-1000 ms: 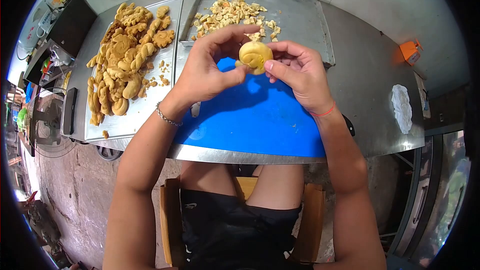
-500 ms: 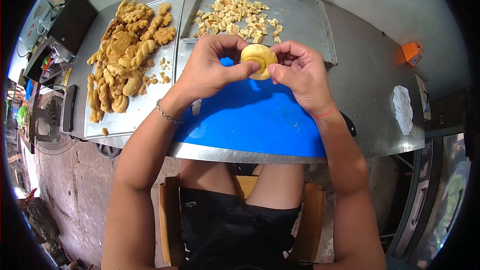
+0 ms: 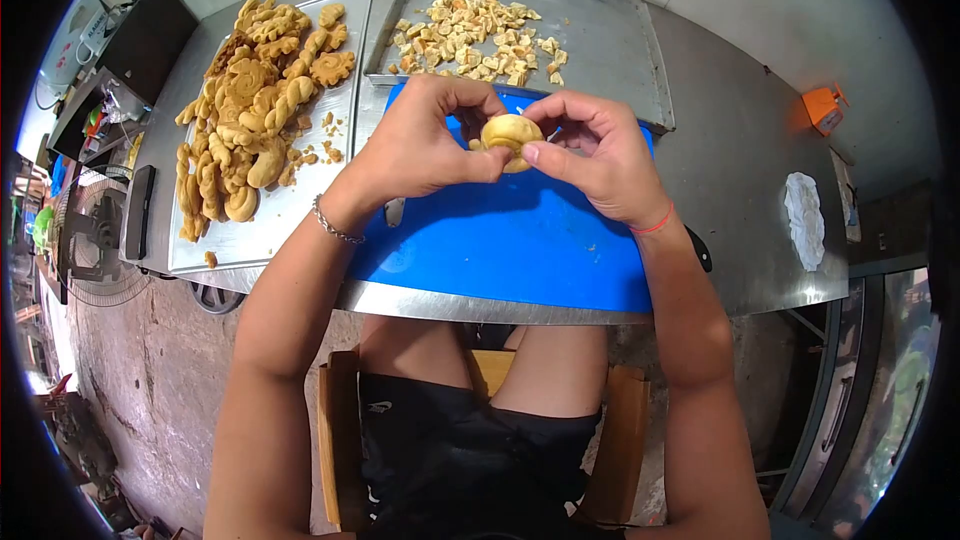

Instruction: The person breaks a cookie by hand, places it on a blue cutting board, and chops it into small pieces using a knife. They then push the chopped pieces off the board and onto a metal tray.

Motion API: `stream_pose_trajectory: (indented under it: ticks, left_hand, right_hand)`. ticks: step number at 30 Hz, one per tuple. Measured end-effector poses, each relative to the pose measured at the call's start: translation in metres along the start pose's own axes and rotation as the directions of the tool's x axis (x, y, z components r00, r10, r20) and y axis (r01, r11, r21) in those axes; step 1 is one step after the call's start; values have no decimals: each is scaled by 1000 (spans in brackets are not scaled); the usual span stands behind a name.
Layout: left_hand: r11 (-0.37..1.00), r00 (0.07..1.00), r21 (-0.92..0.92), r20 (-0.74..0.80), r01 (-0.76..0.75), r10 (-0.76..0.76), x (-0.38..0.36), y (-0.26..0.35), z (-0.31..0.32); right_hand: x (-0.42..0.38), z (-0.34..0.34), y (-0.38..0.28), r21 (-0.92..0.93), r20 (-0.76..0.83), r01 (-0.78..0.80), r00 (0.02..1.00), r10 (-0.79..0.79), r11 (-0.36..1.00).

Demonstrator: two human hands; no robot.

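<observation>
A round, yellow spiral bun (image 3: 512, 130) is held between my two hands above the blue mat (image 3: 500, 240). My left hand (image 3: 440, 135) pinches its left side, the thumb near the lower edge. On its right side my right hand (image 3: 590, 150) grips it with thumb and fingers. The bun is tilted, with its smooth top edge raised and a curled fold showing below. The fingertips behind it are partly hidden.
Golden baked pieces (image 3: 250, 90) are heaped on a shiny tray (image 3: 350, 60) at the left. Small cut pieces (image 3: 480, 30) lie on a grey tray (image 3: 600, 40) behind the mat. A crumpled white cloth (image 3: 804, 220) and an orange object (image 3: 823, 108) are at the right.
The bun has tilted, so its spiral face shows less, and it has moved slightly down and left. My hands stay on it, with the fingers shifted.
</observation>
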State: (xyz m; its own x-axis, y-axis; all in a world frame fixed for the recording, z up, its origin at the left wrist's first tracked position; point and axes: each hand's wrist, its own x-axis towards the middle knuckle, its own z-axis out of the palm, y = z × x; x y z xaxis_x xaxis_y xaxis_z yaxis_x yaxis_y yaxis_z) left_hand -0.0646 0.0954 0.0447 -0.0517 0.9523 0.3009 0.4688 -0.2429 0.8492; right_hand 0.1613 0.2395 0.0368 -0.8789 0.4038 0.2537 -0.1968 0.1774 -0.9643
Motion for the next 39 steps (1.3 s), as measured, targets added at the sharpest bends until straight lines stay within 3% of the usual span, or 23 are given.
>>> stream_pose_trajectory:
  ticks: [3, 6, 12, 15, 21, 24, 27, 33, 36, 39]
  left_hand:
    - [1000, 999, 8, -39, -15, 15, 1, -2, 1]
    - [991, 992, -107, -110, -81, 69, 4, -8, 4]
    - [915, 994, -403, -90, 24, -66, 2, -9, 9]
    - [904, 990, -424, -98, 47, -97, 2, -9, 10]
    - [945, 991, -318, -132, -73, 32, 3, -10, 8]
    - [978, 984, -170, -150, -120, 94, 4, -5, 6]
    - [992, 975, 4, -183, -126, 124, 1, -1, 5]
    - [980, 980, 168, -147, -108, 133, 0, 4, 0]
    - [979, 978, 155, -141, -133, 155, -1, 4, 2]
    - [991, 983, -65, -150, -119, 108, 2, -2, 0]
  right_hand:
    - [0, 3, -1, 36, -42, 10, 999, -8, 999]
    - [1, 4, -3, 53, -80, 20, 997, -15, 998]
    - [0, 3, 2, 25, -111, 44, 993, -41, 999]
    - [-1, 3, 1, 14, -119, 53, 992, -51, 998]
    - [-1, 1, 1, -27, -115, 59, 991, -62, 998]
    - [0, -1, 1, -47, -115, 59, 991, -64, 997]
    - [0, -3, 0, -68, -108, 61, 992, -68, 996]
    - [1, 1, -1, -146, -49, 74, 995, -82, 987]
    - [0, 2, 1, -128, -53, 93, 994, -101, 987]
    - [0, 3, -3, -27, -96, 71, 993, -74, 997]
